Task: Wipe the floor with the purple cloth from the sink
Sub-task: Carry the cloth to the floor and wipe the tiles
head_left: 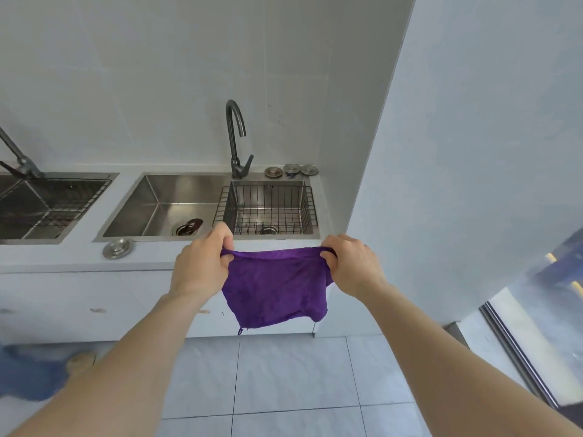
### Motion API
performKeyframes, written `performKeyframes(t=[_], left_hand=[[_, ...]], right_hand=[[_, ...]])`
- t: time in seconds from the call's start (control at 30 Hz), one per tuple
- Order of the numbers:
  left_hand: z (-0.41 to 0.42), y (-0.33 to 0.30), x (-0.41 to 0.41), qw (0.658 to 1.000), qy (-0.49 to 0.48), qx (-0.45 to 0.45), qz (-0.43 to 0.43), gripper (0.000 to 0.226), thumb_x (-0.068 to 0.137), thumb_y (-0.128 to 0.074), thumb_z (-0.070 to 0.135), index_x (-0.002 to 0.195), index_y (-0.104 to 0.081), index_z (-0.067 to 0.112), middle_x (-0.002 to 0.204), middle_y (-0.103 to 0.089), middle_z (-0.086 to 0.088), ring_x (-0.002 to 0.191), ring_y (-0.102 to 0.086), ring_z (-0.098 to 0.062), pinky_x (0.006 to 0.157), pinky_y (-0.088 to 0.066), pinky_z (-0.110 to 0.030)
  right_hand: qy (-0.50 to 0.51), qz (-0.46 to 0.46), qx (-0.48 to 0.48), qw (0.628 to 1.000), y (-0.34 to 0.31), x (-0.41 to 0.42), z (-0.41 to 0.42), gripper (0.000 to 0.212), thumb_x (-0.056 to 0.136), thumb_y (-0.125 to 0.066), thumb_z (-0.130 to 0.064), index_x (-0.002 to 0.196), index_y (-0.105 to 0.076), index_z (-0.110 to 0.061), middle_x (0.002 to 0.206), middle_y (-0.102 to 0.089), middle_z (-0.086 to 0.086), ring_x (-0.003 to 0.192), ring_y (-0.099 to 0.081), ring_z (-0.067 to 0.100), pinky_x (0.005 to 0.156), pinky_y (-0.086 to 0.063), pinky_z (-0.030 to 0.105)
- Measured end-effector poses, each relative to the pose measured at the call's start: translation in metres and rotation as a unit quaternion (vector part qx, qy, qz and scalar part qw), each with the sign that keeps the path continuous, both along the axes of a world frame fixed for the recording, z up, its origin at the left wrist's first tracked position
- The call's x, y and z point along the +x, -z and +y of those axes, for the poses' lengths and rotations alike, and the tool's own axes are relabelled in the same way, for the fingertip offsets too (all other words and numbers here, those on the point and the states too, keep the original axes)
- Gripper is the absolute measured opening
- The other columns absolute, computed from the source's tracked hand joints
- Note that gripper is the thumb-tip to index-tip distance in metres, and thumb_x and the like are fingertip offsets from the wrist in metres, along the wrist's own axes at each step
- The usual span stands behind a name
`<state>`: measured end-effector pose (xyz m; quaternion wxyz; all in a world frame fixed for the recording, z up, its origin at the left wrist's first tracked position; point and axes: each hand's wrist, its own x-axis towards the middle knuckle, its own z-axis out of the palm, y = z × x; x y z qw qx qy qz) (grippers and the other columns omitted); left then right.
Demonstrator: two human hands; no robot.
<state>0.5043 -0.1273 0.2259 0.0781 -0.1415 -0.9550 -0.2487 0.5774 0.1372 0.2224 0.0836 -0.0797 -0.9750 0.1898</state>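
The purple cloth [275, 288] hangs spread out in the air in front of the counter, below the sink's front edge. My left hand [203, 263] pinches its top left corner and my right hand [350, 263] pinches its top right corner. The cloth droops between them, a small loop dangling from its lower edge. Behind it is the steel sink [151, 209] with a wire basket [268, 209] in its right half. The pale tiled floor [284, 380] lies below the cloth.
A dark gooseneck tap [236, 137] stands behind the sink, with several metal drain plugs [291, 170] beside it and one [117, 248] on the counter front. A second sink [47, 206] is at left. White wall [457, 184] juts out at right, with a glass door track [520, 351].
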Motion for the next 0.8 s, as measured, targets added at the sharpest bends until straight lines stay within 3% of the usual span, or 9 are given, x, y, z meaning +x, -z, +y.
performKeyframes(t=[0.2,0.5,0.8], left_hand=[[-0.032,0.071,-0.010,0.997,0.022,0.019,-0.072,0.029,0.088,-0.065,0.006,0.088,-0.044,0.027,0.087,-0.064,0.007,0.078,-0.062,-0.029,0.070,-0.053,-0.045],[-0.082,0.233,-0.012,0.983,0.041,0.010,-0.178,0.033,0.082,-0.062,-0.002,0.087,-0.046,0.026,0.090,-0.067,0.006,0.080,-0.066,-0.028,0.071,-0.054,-0.045],[-0.117,0.396,0.042,0.965,0.030,-0.001,-0.262,0.031,0.084,-0.062,-0.004,0.092,-0.051,0.024,0.091,-0.067,0.005,0.080,-0.066,-0.025,0.074,-0.055,-0.044]], right_hand=[[0.043,-0.057,0.000,0.997,0.070,0.004,-0.034,0.018,0.102,-0.047,-0.025,0.109,-0.064,-0.021,0.107,-0.064,0.000,0.089,-0.060,0.031,0.071,-0.045,0.037],[0.096,-0.119,-0.006,0.988,0.229,0.022,-0.102,0.019,0.102,-0.046,-0.022,0.106,-0.064,-0.019,0.099,-0.063,0.003,0.074,-0.055,0.032,0.062,-0.036,0.034],[0.092,-0.163,-0.034,0.982,0.388,0.081,-0.139,0.015,0.101,-0.050,-0.020,0.099,-0.065,-0.019,0.087,-0.062,0.002,0.067,-0.053,0.031,0.056,-0.039,0.035]])
